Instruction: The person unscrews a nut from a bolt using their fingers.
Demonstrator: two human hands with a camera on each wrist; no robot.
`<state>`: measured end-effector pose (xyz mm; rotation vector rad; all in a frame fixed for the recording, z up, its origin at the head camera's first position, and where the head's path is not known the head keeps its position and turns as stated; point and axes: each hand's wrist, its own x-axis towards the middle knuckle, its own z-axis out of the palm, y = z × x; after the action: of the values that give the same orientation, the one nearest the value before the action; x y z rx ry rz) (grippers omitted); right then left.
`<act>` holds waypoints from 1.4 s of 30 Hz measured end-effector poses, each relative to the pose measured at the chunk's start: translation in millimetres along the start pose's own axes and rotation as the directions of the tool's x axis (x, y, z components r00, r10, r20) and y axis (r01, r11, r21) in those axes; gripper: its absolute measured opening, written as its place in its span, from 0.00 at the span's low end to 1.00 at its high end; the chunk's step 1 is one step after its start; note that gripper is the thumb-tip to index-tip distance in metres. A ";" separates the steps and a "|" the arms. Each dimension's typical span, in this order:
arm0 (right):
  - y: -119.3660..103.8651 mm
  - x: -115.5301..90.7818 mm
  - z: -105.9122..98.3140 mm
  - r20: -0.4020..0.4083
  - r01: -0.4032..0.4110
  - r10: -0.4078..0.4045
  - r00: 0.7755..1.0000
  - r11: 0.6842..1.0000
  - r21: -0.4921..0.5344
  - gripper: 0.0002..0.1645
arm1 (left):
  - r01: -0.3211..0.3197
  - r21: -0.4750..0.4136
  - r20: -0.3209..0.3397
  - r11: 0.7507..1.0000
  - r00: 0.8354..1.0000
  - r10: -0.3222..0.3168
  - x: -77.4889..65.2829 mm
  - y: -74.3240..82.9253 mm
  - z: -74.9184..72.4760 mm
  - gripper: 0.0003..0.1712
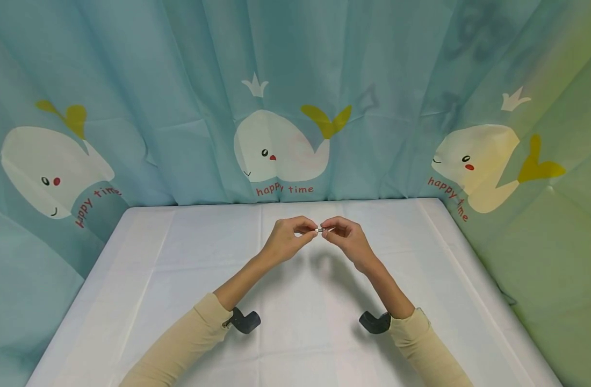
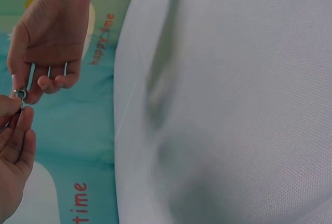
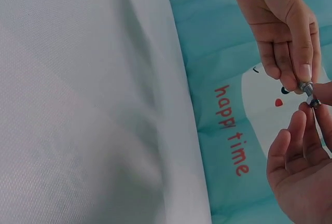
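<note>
Fingers [image 1: 302,221] pinch a fastener [image 1: 320,230] (curtain [image 1: 295,54] behind).

Blue-green whale-print curtains [image 1: 179,64] hang behind and beside a white-covered table [image 1: 203,231].

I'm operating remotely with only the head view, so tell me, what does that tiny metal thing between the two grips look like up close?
Observer: The right wrist view shows screw-like ridges on what looks like a bolt, pinched in the left grip.

Operator: And what's at the fingertips of the right grip?

Observer: In the left wrist view, a small ring-shaped piece, apparently a nut.

Operator: Anything else tucked inside that right grip?

Observer: Nothing that I see; the left wrist view shows its bare palm.
</note>
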<state>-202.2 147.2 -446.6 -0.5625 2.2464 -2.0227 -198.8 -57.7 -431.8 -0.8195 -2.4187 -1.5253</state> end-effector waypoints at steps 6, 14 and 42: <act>-1.5 -0.4 0.2 -0.005 0.011 -0.011 1.000 1.000 -0.020 0.12 | 0.010 0.008 -0.004 1.000 1.000 -0.010 -0.2 -1.0 0.3 0.04; -1.5 0.0 0.7 0.002 -0.019 0.019 1.000 1.000 -0.021 0.13 | 0.014 -0.002 -0.005 1.000 1.000 -0.014 -0.3 -0.8 0.0 0.05; -1.2 -1.0 -0.8 -0.009 -0.022 0.022 1.000 1.000 0.013 0.13 | -0.017 -0.003 -0.007 1.000 1.000 0.017 1.3 2.7 0.9 0.04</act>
<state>-201.2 148.2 -445.6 -0.5264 2.2326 -2.0327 -198.4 -55.5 -429.5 -0.8328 -2.3986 -1.5237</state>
